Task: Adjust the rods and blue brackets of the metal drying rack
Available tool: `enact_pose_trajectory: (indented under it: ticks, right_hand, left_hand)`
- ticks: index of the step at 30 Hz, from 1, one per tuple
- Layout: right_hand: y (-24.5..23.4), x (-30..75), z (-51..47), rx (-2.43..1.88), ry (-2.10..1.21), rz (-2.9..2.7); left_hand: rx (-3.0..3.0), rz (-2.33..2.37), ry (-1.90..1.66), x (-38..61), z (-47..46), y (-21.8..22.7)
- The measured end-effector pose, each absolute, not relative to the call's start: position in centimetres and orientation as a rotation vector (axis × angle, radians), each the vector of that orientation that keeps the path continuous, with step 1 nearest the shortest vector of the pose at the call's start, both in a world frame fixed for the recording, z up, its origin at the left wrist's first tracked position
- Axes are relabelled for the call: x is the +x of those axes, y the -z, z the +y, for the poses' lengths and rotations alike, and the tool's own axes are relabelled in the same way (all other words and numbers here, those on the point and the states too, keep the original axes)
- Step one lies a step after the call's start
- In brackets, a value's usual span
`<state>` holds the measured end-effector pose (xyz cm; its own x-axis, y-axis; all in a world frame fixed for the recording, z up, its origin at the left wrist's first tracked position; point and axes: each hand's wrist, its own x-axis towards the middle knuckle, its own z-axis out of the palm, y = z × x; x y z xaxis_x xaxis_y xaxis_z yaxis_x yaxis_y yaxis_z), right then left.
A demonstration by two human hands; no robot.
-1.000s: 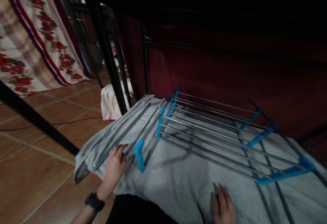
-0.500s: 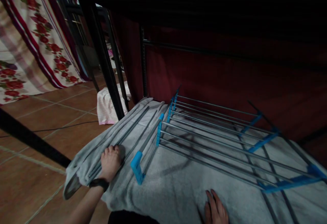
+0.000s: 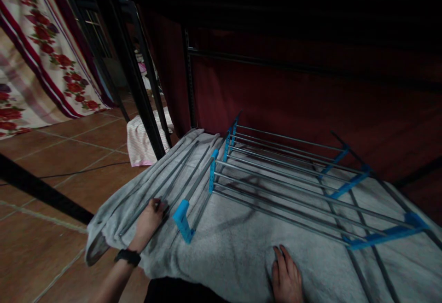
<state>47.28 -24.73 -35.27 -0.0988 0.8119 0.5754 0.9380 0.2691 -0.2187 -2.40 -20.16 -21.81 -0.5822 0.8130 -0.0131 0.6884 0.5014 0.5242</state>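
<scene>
Several thin rods point(image 3: 186, 159) sit left on the gray blanket point(image 3: 238, 257) in the head view, beside your left hand point(image 3: 148, 222), fingers curled; I cannot tell whether they grip. Your right hand point(image 3: 288, 275) rests near, loose, holding nothing. Expect light, stiff, slick metal; pinch mid-length, clear of the blue-ended rack point(image 3: 290, 205) rightward. Your left palm's contact is hidden, shadow blurring the rods.

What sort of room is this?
Perhaps a bedroom or dormitory: a grey blanket lies spread beneath a dark overhead structure, much like a lower bunk, and a flowered cloth hangs like a curtain over the tiled floor.
</scene>
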Motion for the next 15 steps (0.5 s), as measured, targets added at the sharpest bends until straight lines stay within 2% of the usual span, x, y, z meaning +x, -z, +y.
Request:
enact_pose_trajectory:
  ticks: [4, 8, 12, 15]
  right_hand:
    - [35.0, 47.2, -24.8, -1.568, 0.248, -1.939]
    - [34.7, 47.1, -25.0, -1.56, 0.225, -1.946]
    - [34.3, 46.9, -25.1, -1.57, 0.193, -1.95]
    - [33.8, 46.6, -25.3, -1.598, 0.152, -1.948]
  left_hand:
    - [1.169, 2.378, -1.099, -2.2, -21.1, 20.8]
    - [1.235, 2.267, -1.43, -0.9, -23.6, 17.3]
    - [1.215, 2.155, -1.598, 1.4, -27.4, 13.8]
    - [1.248, 2.19, -1.671, 3.1, -30.7, 13.0]
